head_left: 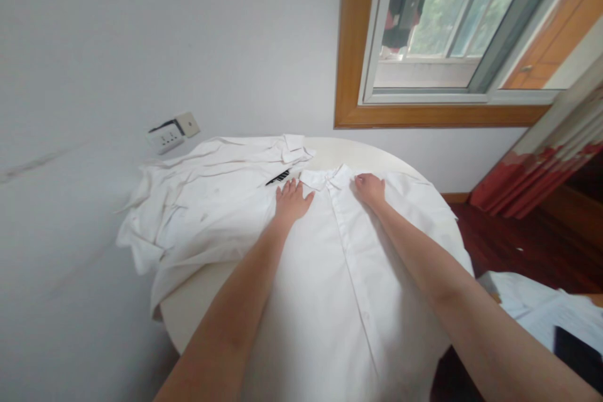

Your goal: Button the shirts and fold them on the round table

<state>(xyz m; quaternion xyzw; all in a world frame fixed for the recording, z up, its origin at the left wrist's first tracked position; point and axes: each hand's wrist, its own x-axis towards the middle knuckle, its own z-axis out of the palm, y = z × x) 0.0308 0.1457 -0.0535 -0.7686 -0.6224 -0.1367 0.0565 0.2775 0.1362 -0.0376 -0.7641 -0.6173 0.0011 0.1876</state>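
Note:
A white button-up shirt (320, 264) lies front side up on a round table, its collar (330, 179) pointing toward the wall. My left hand (293, 200) rests flat on the shirt's left shoulder, fingers spread. On the other side of the collar, my right hand (370, 190) has its fingers curled in against the shoulder cloth and seems to grip it; the fingertips are partly hidden. Just beyond my left hand is a small black item with pale stripes (277, 177), whose kind I cannot make out.
More white shirts (211, 182) lie in a loose pile on the table's left, against the wall. The pale table (358, 149) has a rounded edge. A socket (167, 137), a wood-framed window (358, 116) and a curtain (522, 169) are behind. Papers or cloth (541, 301) lie at lower right.

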